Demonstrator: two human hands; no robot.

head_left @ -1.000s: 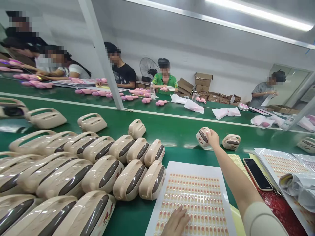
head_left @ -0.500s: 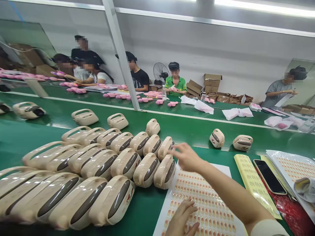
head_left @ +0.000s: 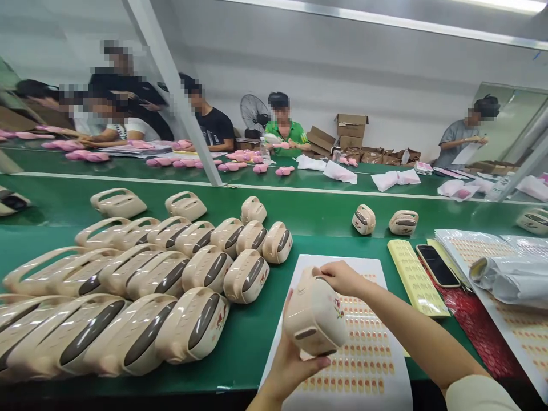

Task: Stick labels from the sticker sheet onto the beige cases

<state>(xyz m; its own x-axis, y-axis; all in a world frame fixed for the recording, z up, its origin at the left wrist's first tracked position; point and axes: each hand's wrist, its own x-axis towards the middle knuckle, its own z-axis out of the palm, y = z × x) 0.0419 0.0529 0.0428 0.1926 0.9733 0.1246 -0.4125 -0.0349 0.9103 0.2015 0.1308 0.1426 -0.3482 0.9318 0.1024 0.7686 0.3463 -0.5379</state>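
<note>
A cream plastic unit with a carry handle is held tilted above a white sticker sheet, with a small printed picture on its side. My left hand grips it from below and the left, its thumb along the bottom edge. My right hand has its fingers closed at the handle; the fingertips are partly hidden. Rows of small orange-pink oval stickers cover the sheet. To the left stand several like units in rows, the nearest one a unit with a dark oval panel.
Yellow sticker strips, a phone, red bubble wrap and more sticker sheets lie at the right. More units stand on the green belt behind. Across it, co-workers sit among pink items.
My right hand has come back from the rows, and the end unit of the middle row has left its place. Both hands now hold that unit over the sticker sheet. The view has shifted.
</note>
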